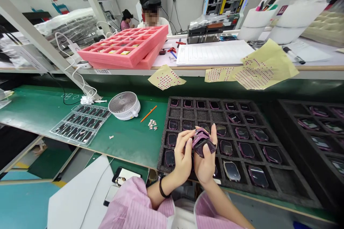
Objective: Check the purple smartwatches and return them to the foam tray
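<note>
Above the dark foam tray (204, 115), both my hands are closed around a purple watch case (201, 136) with a dark glossy face. It seems to be in two stacked parts, though my fingers hide where they meet. My left hand (182, 157) pinches its left side with the fingertips. From below and the right, my right hand (205, 166) supports it, with the thumb pressed on the dark face. Purple-framed watch cases (245, 149) lie in many of the tray's compartments around my hands. One case (231, 170) near the front edge has a silvery rim.
On the green bench stand a white fan (124, 105), an orange stick (148, 113), small white pieces (152, 125) and a clear tray (80, 123) of dark parts. A second foam tray (291, 114) lies right. Pink foam trays (126, 48) sit on the shelf; a person (152, 10) is behind.
</note>
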Demonstrator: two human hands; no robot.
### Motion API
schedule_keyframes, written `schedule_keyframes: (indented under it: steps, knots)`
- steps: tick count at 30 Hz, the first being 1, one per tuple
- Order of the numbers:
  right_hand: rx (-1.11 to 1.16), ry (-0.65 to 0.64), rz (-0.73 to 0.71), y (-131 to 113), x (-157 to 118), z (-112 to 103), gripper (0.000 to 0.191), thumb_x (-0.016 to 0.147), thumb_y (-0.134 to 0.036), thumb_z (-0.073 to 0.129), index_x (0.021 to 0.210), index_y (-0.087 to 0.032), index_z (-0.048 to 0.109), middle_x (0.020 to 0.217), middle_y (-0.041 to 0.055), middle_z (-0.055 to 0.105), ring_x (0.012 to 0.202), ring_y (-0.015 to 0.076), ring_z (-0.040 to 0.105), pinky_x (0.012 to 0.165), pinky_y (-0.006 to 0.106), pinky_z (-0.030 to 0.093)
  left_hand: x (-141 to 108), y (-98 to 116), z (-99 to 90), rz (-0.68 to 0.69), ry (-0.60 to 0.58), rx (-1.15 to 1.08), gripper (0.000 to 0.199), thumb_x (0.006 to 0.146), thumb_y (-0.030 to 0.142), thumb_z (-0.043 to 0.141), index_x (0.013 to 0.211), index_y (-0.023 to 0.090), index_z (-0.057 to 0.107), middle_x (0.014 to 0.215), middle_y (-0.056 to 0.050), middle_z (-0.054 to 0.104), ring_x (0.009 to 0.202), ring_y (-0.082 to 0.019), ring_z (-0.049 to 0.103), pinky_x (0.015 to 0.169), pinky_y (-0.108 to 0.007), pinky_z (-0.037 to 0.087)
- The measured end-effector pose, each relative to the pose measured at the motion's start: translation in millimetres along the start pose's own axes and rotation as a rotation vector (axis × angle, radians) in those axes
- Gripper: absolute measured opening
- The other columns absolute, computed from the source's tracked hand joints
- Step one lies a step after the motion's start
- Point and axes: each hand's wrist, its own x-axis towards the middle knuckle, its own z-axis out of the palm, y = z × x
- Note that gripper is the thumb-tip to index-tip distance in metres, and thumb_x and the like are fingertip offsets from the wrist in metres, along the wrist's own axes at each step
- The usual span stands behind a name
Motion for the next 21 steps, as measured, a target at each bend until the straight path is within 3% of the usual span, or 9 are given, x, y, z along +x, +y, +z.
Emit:
schedule_keyframes:
  steps: [9, 21]
  knots:
    - [-0.009, 0.046, -0.042, -1.8, 2.2, 1.1, 0.063, 0.089, -0.045, 0.048, 0.148, -0.036, 0.028, 0.124, 0.0056, 0.054, 0.113, 0.0219, 0.054, 0.103, 0.046, 0.038, -1.0, -7.5, 0.5, 0.083, -0.007, 0.020, 0.027, 0.097, 0.031, 0.045, 0.111, 0.022, 0.067, 0.111, -0.008, 0.065, 0.109, -0.019, 0.058, 0.097, -0.036, 0.047]
    - [-0.037, -0.031, 0.077, -0.8, -0.2, -3.9, 0.070, 0.087, -0.045, 0.055, 0.150, -0.034, 0.026, 0.137, 0.0048, 0.050, 0.125, 0.0224, 0.049, 0.110, 0.046, 0.032, 4.2, 2.0, -21.0, 0.130, -0.175, -0.009, 0.029, 0.098, 0.031, 0.041, 0.110, 0.021, 0.066, 0.122, -0.009, 0.061, 0.123, -0.023, 0.052, 0.108, -0.045, 0.038]
